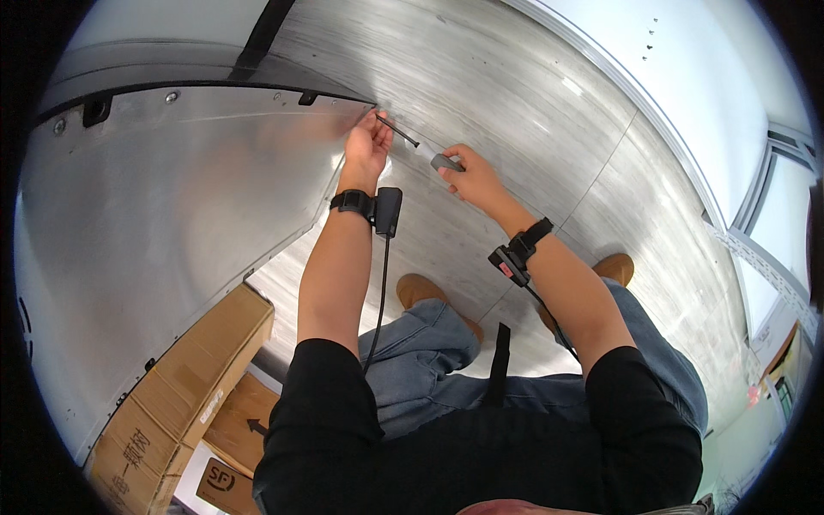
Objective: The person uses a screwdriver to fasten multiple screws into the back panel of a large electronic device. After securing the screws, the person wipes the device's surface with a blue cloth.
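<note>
My left hand (368, 144) is at the far corner of a large silvery metal panel (197, 206), palm turned up. Its fingers close around one end of a thin dark rod (397, 130), which slants toward my right hand and has a wider tip. My right hand (469, 175) is wrapped around a short grey handle (447, 163), pointed at that tip. Between handle and rod I cannot make out clearly whether a pale shaft joins them. Part of the rod's far end is hidden by my left fingers.
Cardboard boxes (184, 386) stand against the panel at the lower left. Grey wood-look floor (506, 94) lies ahead, bounded by a white sliding-door track (635, 90) at the right. Black cables (383, 300) run from devices strapped to both wrists. My brown shoes (418, 290) are below my hands.
</note>
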Demonstrator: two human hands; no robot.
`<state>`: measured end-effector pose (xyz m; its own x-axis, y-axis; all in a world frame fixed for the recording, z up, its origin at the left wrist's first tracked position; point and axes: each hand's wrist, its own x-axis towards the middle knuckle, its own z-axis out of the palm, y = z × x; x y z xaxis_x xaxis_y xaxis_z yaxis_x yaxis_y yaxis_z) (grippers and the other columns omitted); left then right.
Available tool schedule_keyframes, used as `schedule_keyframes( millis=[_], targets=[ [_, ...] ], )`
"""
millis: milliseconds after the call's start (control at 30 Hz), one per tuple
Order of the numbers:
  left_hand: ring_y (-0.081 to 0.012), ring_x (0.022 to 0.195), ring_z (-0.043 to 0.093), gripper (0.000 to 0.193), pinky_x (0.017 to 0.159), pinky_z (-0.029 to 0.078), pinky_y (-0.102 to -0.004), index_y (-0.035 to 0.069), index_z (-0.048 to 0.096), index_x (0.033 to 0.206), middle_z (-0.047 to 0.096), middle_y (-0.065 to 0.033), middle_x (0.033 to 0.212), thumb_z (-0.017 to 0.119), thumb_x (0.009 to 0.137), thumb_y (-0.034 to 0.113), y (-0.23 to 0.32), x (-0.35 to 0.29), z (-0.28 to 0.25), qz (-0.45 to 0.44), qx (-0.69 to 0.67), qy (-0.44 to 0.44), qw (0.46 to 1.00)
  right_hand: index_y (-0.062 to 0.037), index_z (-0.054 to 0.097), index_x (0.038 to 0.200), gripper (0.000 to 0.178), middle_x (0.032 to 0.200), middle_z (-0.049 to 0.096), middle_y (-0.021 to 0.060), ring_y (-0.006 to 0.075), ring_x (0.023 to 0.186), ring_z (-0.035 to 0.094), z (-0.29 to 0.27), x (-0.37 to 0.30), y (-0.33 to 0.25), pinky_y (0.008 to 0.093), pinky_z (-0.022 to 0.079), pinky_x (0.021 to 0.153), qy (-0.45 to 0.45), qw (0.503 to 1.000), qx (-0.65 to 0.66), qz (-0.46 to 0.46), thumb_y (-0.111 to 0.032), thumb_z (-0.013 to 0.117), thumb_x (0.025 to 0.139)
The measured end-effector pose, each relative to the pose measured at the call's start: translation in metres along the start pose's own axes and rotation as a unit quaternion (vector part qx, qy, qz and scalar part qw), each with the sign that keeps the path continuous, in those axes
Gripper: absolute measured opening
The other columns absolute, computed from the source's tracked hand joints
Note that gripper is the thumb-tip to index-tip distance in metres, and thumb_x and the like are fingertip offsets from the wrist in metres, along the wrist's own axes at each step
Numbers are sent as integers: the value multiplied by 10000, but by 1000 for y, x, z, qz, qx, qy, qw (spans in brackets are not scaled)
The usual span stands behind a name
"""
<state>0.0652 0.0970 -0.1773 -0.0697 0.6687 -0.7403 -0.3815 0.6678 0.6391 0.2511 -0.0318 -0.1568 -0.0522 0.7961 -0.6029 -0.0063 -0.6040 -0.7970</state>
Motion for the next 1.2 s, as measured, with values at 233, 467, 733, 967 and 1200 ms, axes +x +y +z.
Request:
schedule_keyframes(
  millis=[233, 467, 733, 967, 1200],
  targets=[
    [-119, 751, 541, 131, 655, 468, -269, 95, 580, 1032, 638, 10, 921, 504, 948, 161, 2, 3, 4, -9, -53, 7, 999, -65, 520, 1121, 324, 810, 608, 80, 148, 653, 587, 2, 7, -1, 304, 437, 585, 0, 1000, -1, -11, -204, 639, 854],
    [-129, 751, 545, 137, 642, 459, -270, 83, 582, 1023, 655, -11, 945, 510, 946, 171, 7, 10, 4, -43, -75, 14, 996, -51, 522, 1110, 338, 788, 618, 94, 163, 616, 581, 4, 12, 0, 325, 433, 595, 4, 1000, 17, -20, -205, 653, 839],
    [-123, 728, 548, 132, 639, 456, -268, 75, 582, 1001, 671, -15, 944, 507, 947, 169, 9, 11, 3, -53, -89, 24, 994, -58, 529, 1095, 326, 766, 619, 95, 176, 617, 591, 7, 18, -1, 331, 434, 593, 12, 1000, 4, -22, -194, 654, 826],
    [-119, 706, 548, 156, 635, 452, -263, 62, 589, 999, 673, -18, 931, 493, 949, 174, 9, 10, 3, -48, -89, 21, 995, -56, 530, 1082, 312, 784, 620, 95, 165, 633, 593, 10, 15, -4, 312, 437, 540, -1, 999, 48, 7, -185, 652, 825],
    [-141, 720, 562, 209, 640, 460, -268, 21, 586, 1017, 670, -58, 918, 456, 960, 175, 10, 8, 5, -55, -96, 10, 994, -25, 513, 1095, 412, 830, 579, 95, 165, 661, 574, 12, 18, 5, 301, 454, 546, 35, 999, 14, -33, -142, 719, 757]
  ],
)
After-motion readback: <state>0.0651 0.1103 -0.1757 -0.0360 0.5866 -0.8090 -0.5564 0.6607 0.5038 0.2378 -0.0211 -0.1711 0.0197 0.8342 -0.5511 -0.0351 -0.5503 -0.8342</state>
